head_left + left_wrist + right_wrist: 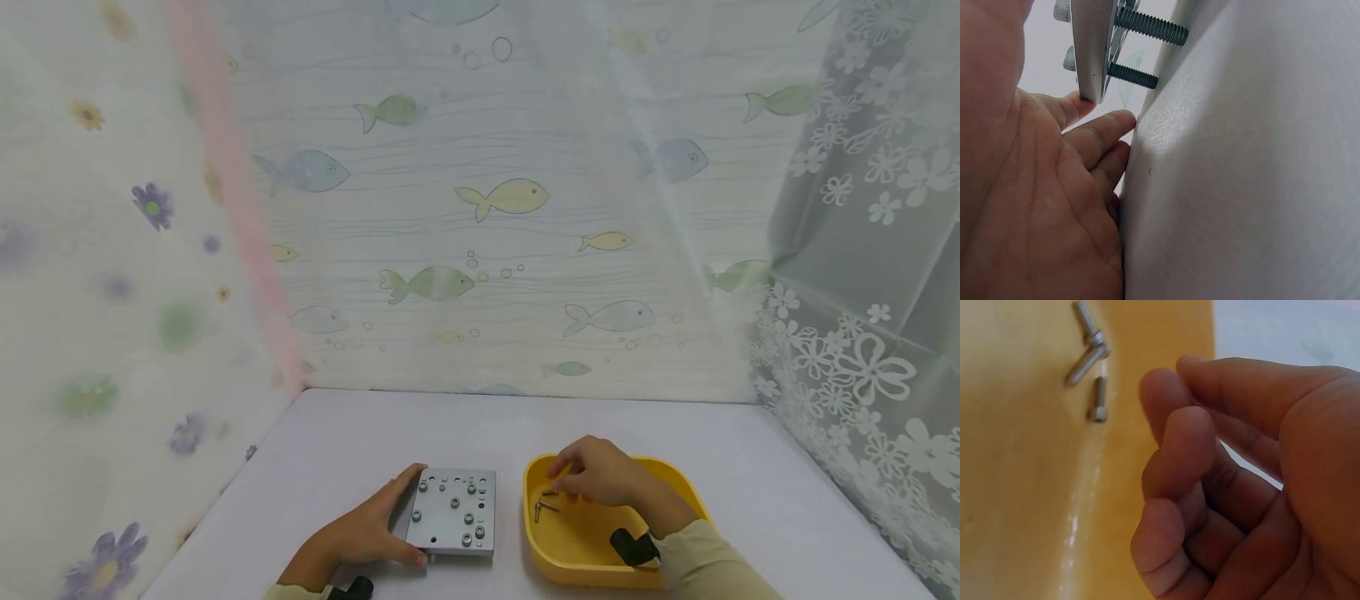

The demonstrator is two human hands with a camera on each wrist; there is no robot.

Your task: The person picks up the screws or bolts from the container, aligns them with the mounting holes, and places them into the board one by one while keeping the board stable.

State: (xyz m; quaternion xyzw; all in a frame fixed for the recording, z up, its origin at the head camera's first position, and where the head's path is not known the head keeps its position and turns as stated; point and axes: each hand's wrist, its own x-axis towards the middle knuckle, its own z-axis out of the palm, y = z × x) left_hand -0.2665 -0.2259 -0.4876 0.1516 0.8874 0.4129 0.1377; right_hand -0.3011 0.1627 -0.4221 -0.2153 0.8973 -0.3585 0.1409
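Observation:
My left hand [367, 525] grips a silver metal plate [442, 525] at its left side, thumb at the near corner and forefinger at the far one. Several socket-head screws [454, 502] stand in the plate's holes. Under the plate [1092, 50], two threaded screw shafts [1150, 25] stick out in the left wrist view. My right hand [603, 475] is over the far left part of a yellow tray [547, 565], fingers loosely bent and no object visible between them. Near its fingertips, three small screws lie in the tray, one [1098, 400] set apart from two touching ones [1087, 359].
Both things are on a white table [390, 425]. A fish-print curtain [510, 250] hangs behind it, a flowered cloth [112, 333] is at the left and a lace-patterned sheer curtain [862, 367] at the right. The tray has raised walls around the right hand.

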